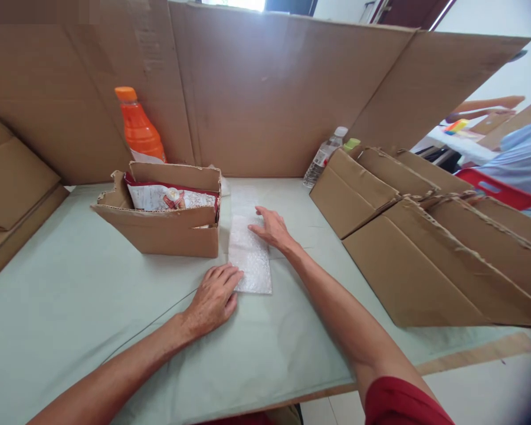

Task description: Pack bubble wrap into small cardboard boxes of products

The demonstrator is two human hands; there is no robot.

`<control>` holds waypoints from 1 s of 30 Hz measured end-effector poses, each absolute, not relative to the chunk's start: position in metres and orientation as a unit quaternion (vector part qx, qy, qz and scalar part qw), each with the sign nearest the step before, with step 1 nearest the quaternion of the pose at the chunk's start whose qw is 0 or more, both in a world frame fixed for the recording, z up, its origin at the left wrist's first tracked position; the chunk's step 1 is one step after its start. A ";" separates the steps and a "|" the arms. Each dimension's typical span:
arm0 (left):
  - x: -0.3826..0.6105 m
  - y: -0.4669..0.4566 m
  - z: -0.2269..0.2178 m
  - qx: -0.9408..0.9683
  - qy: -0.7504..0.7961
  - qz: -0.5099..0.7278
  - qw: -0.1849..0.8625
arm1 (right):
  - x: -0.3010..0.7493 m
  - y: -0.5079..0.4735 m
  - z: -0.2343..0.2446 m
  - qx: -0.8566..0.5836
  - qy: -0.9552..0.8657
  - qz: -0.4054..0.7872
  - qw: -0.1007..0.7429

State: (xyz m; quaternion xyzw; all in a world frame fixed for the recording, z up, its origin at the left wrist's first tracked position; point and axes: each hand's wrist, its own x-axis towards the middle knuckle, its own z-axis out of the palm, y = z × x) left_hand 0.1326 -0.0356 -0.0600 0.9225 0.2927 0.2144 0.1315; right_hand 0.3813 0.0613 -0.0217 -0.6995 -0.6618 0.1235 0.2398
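Note:
A small white bubble-wrap pouch lies flat on the pale green table. My left hand rests palm down at the pouch's near left corner, fingers stretched out and touching its edge. My right hand lies flat on the pouch's far right edge, fingers spread. Neither hand grips anything. Just left of the pouch stands an open cardboard box with a red-and-white packet inside.
An orange drink bottle stands behind the box. A clear water bottle stands by a row of flattened cardboard boxes on the right. Cardboard sheets wall the back; more cardboard lies left. Another person's arm shows far right.

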 end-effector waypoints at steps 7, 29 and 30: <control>0.133 -0.028 -0.055 0.917 0.266 0.274 0.115 | 0.378 0.057 0.003 -0.663 -0.698 0.092 0.255; 0.164 0.000 -0.054 0.922 0.269 0.221 0.169 | 0.383 0.041 -0.038 -0.591 -0.795 0.044 0.128; 0.165 0.002 -0.054 0.919 0.269 0.231 0.171 | 0.380 0.041 -0.037 -0.596 -0.793 0.042 0.121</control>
